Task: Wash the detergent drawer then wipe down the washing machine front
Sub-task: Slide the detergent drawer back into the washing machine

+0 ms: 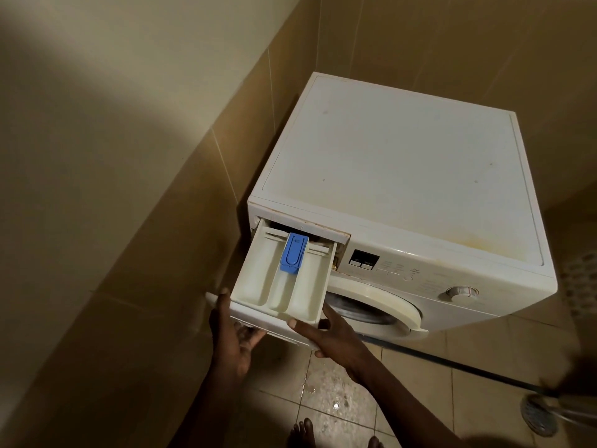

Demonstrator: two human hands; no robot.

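Observation:
A white washing machine [403, 163] stands in a tiled corner. Its detergent drawer [258, 279] is pulled far out of the slot at the top left of the front. The drawer has three compartments and a blue insert [293, 252] in the middle one. My left hand [231, 337] grips the drawer's front panel at its left end from below, thumb on the upper edge. My right hand [329, 334] holds the drawer's front right corner, thumb on the rim and fingers along the side. The round door [371, 308] and the control dial [460, 294] show on the front.
A tiled wall runs close along the machine's left side. The floor tiles [332, 392] in front are wet. A dark hose [452, 360] lies on the floor to the right, with a shower head [536, 415] at the lower right. My bare toes show at the bottom edge.

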